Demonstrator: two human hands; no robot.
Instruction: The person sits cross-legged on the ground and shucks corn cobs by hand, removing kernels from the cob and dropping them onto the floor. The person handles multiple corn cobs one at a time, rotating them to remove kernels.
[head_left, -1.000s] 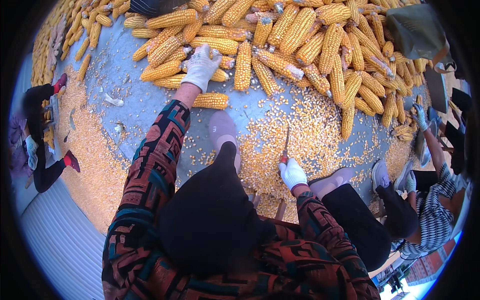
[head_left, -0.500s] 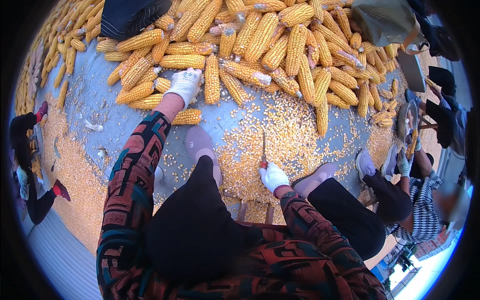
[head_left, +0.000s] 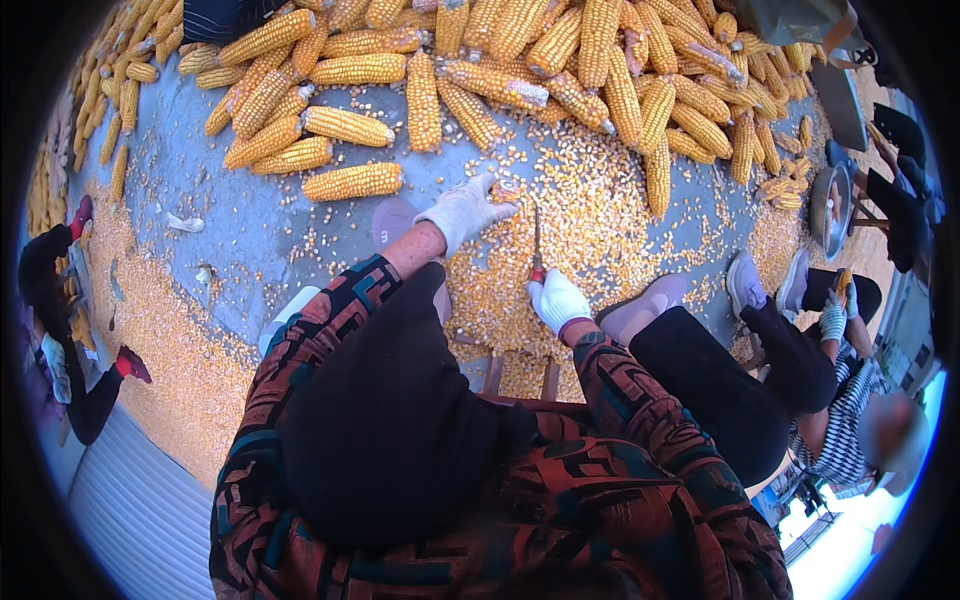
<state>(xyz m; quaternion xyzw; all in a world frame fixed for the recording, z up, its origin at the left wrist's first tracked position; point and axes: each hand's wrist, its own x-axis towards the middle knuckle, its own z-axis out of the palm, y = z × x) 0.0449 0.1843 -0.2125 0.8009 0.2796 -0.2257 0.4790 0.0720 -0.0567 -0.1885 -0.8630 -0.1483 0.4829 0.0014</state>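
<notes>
I am looking down on two hands in pale gloves, and I am taking the broad patch of loose yellow-and-white corn kernels (head_left: 590,245) on the blue-grey ground as my landmark. The left hand (head_left: 463,212), in a whitish glove, is holding a yellow ear of corn (head_left: 506,189) over the patch's left part; I am seeing that ear mainly end-on. The right hand (head_left: 558,302), in a white glove, is closing around the red handle of a slim tool with a thin dark shaft (head_left: 537,238). It is sitting over the patch's near part, the shaft pointing away from the body, with a gap showing between it and the ear.

Beyond the patch, a large pile of yellow corn ears (head_left: 600,60) is lying, and one separate yellow ear (head_left: 352,182) is resting to the patch's left. Brown slats (head_left: 495,375) are showing at its near edge. A mauve slip-on shoe (head_left: 648,302) is standing at its right side. Farther right of the patch, a co-worker in a black-and-white patterned top (head_left: 850,415) is holding another ear (head_left: 845,287) in gloved hands, and a round metal basin (head_left: 830,212) is standing.
</notes>
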